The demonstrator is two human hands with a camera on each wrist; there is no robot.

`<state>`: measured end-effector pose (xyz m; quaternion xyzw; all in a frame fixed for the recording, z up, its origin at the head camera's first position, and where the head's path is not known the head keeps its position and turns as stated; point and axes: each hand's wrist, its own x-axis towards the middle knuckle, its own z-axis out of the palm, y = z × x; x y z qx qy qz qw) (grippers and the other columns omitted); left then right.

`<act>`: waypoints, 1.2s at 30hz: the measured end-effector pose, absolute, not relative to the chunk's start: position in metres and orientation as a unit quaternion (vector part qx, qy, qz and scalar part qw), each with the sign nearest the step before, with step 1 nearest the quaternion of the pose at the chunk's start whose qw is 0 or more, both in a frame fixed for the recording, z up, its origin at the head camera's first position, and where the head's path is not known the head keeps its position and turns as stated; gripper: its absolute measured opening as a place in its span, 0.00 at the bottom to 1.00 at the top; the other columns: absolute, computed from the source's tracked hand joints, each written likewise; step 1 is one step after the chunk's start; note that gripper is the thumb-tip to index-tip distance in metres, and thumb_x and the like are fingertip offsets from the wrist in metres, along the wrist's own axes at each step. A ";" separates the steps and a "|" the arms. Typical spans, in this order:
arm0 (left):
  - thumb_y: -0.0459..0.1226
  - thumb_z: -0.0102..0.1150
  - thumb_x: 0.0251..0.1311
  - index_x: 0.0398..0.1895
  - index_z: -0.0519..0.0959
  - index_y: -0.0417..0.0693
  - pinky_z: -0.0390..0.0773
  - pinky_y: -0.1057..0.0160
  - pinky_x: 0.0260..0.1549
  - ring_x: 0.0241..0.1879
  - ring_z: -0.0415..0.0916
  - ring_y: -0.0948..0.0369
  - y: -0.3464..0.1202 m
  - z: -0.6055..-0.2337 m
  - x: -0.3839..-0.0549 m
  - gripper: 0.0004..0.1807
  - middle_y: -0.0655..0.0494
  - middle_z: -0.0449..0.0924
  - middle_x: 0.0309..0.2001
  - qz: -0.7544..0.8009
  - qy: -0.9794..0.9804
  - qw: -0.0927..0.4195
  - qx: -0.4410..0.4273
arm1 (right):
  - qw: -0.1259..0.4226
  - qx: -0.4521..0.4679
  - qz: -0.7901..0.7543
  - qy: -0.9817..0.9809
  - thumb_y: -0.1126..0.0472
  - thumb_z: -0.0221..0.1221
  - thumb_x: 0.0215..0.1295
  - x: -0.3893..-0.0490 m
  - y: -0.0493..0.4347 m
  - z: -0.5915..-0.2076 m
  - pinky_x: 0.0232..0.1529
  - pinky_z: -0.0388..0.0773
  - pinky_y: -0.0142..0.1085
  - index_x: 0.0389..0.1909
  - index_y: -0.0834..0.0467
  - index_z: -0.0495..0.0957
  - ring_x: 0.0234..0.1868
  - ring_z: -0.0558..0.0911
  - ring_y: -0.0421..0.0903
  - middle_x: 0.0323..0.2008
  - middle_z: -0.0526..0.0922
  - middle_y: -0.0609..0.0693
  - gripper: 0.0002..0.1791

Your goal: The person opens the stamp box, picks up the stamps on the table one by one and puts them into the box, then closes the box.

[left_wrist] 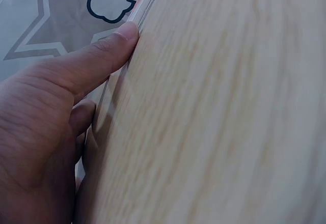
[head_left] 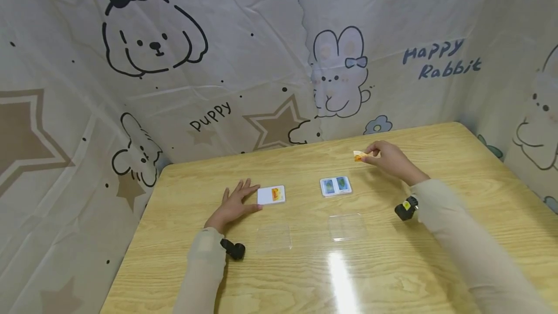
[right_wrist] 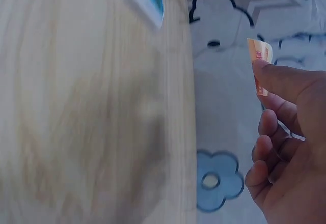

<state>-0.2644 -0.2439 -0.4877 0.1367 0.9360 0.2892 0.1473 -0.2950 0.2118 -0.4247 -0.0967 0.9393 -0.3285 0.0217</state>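
My left hand [head_left: 233,204] rests on the table with its fingers spread. Its thumb and index fingertip touch the left corners of a flat white case [head_left: 265,196], whose right half bears an orange picture. In the left wrist view, the thumb [left_wrist: 109,51] lies against the case's edge. My right hand [head_left: 390,160], raised above the far part of the table, pinches a small orange-and-cream sticker [head_left: 358,156] between thumb and index finger. In the right wrist view the sticker [right_wrist: 262,51] looks slightly bent. Below and left of that hand lies a second white case [head_left: 335,186] with two blue-green pictures.
Two clear plastic covers [head_left: 273,238] [head_left: 346,227] lie flat on the wooden table [head_left: 301,280], nearer to me than the cases. A cartoon-printed cloth [head_left: 257,62] hangs behind the table's far edge and along both sides. Light glares near the front.
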 end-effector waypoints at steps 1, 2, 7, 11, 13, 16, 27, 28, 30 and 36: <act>0.57 0.62 0.58 0.74 0.60 0.59 0.22 0.39 0.71 0.78 0.29 0.50 -0.244 -0.488 -0.265 0.41 0.51 0.39 0.78 0.289 0.936 0.146 0.137 | 0.024 -0.103 -0.329 0.938 0.54 0.59 0.68 -0.296 0.205 -0.423 0.29 0.65 0.35 0.46 0.67 0.76 0.32 0.67 0.48 0.38 0.73 0.59 0.19; 0.57 0.62 0.58 0.73 0.60 0.60 0.22 0.39 0.71 0.78 0.29 0.50 -0.245 -0.488 -0.265 0.41 0.51 0.39 0.78 0.288 0.936 0.146 0.136 | 0.026 -0.109 -0.327 0.938 0.54 0.59 0.67 -0.297 0.198 -0.421 0.29 0.64 0.35 0.46 0.66 0.76 0.32 0.67 0.47 0.38 0.72 0.58 0.18; 0.56 0.62 0.58 0.74 0.60 0.59 0.21 0.40 0.71 0.78 0.28 0.50 -0.245 -0.486 -0.264 0.41 0.51 0.38 0.78 0.290 0.935 0.150 0.138 | 0.035 -0.151 -0.309 0.938 0.56 0.60 0.66 -0.300 0.162 -0.415 0.34 0.67 0.38 0.45 0.64 0.78 0.36 0.69 0.48 0.37 0.73 0.55 0.15; 0.55 0.62 0.59 0.74 0.60 0.59 0.21 0.40 0.71 0.78 0.28 0.50 -0.245 -0.484 -0.264 0.41 0.51 0.38 0.78 0.294 0.933 0.151 0.143 | 0.036 -0.188 -0.299 0.935 0.56 0.62 0.65 -0.302 0.134 -0.412 0.39 0.69 0.40 0.44 0.63 0.78 0.39 0.71 0.48 0.38 0.76 0.55 0.14; 0.55 0.61 0.59 0.74 0.60 0.59 0.21 0.40 0.71 0.78 0.29 0.51 -0.245 -0.484 -0.264 0.40 0.51 0.38 0.78 0.296 0.932 0.151 0.146 | 0.038 -0.207 -0.296 0.932 0.56 0.62 0.64 -0.302 0.121 -0.411 0.40 0.70 0.40 0.44 0.62 0.79 0.38 0.71 0.47 0.38 0.76 0.54 0.14; 0.55 0.61 0.59 0.73 0.60 0.59 0.21 0.40 0.71 0.78 0.28 0.51 -0.245 -0.485 -0.263 0.40 0.51 0.38 0.78 0.301 0.930 0.152 0.147 | 0.043 -0.229 -0.291 0.928 0.55 0.63 0.64 -0.301 0.104 -0.409 0.38 0.69 0.39 0.42 0.61 0.79 0.36 0.70 0.46 0.36 0.76 0.53 0.13; 0.56 0.62 0.58 0.74 0.60 0.60 0.21 0.41 0.71 0.78 0.29 0.51 -0.246 -0.485 -0.263 0.41 0.53 0.38 0.78 0.296 0.933 0.149 0.141 | 0.067 -0.271 -0.261 0.924 0.54 0.63 0.64 -0.299 0.063 -0.418 0.43 0.76 0.41 0.45 0.62 0.80 0.40 0.76 0.46 0.41 0.80 0.54 0.16; 0.56 0.62 0.58 0.74 0.60 0.60 0.21 0.41 0.71 0.78 0.29 0.51 -0.246 -0.485 -0.263 0.41 0.53 0.38 0.78 0.296 0.933 0.148 0.141 | 0.069 -0.275 -0.260 0.923 0.54 0.63 0.64 -0.299 0.060 -0.420 0.43 0.77 0.41 0.45 0.62 0.80 0.39 0.76 0.46 0.41 0.80 0.54 0.16; 0.56 0.62 0.58 0.74 0.60 0.60 0.21 0.41 0.71 0.78 0.29 0.51 -0.246 -0.486 -0.264 0.41 0.53 0.38 0.78 0.298 0.933 0.144 0.141 | 0.071 -0.279 -0.262 0.921 0.55 0.63 0.63 -0.299 0.054 -0.422 0.43 0.76 0.40 0.44 0.61 0.80 0.39 0.75 0.46 0.39 0.80 0.54 0.15; 0.56 0.62 0.58 0.73 0.61 0.60 0.22 0.40 0.71 0.78 0.29 0.51 -0.247 -0.487 -0.264 0.40 0.52 0.39 0.78 0.297 0.933 0.145 0.142 | 0.076 -0.302 -0.247 0.918 0.56 0.64 0.63 -0.297 0.034 -0.430 0.38 0.74 0.36 0.43 0.60 0.80 0.35 0.73 0.43 0.35 0.78 0.52 0.13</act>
